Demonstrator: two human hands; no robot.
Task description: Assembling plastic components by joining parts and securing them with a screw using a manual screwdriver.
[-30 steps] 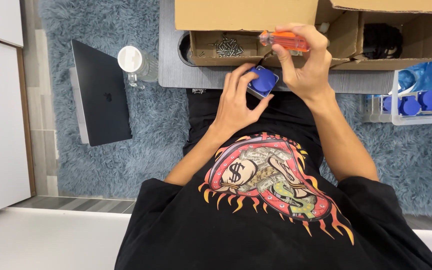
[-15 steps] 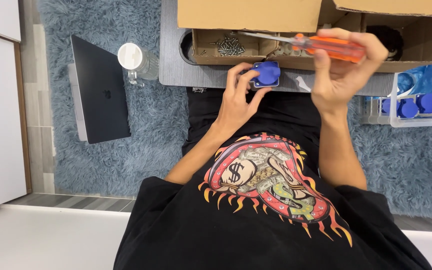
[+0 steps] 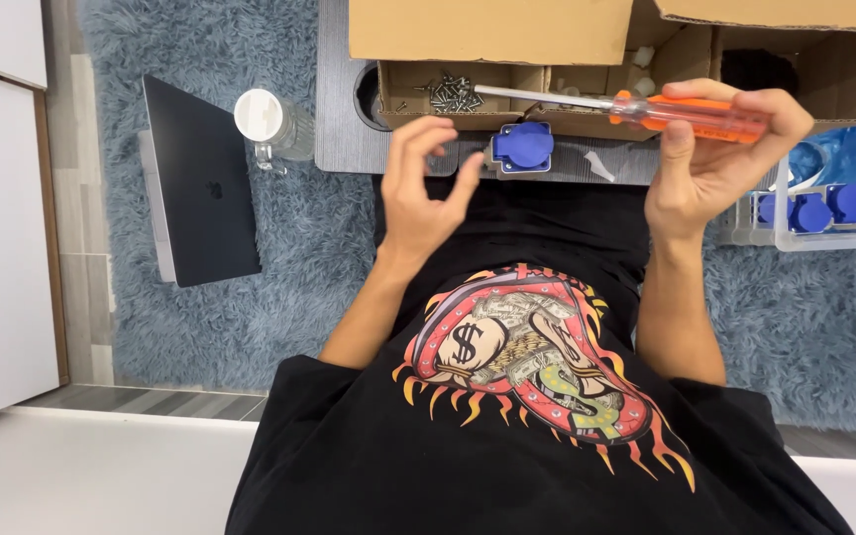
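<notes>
A small blue socket lies on the near edge of the grey table. My left hand hovers just left of it, fingers spread, holding nothing. My right hand is raised at the right and grips an orange-handled screwdriver. Its metal shaft lies level and points left, toward a pile of screws in an open cardboard box. My black printed shirt fills the lower view.
A dark closed laptop lies on the blue shaggy rug at the left, beside a glass jar with a white lid. At the right stands a clear tray of several blue sockets, with a blue bag behind it.
My left hand let go of the blue socket, which now rests on the table. My right hand drew the screwdriver off the socket, up and to the right, turning it level.
</notes>
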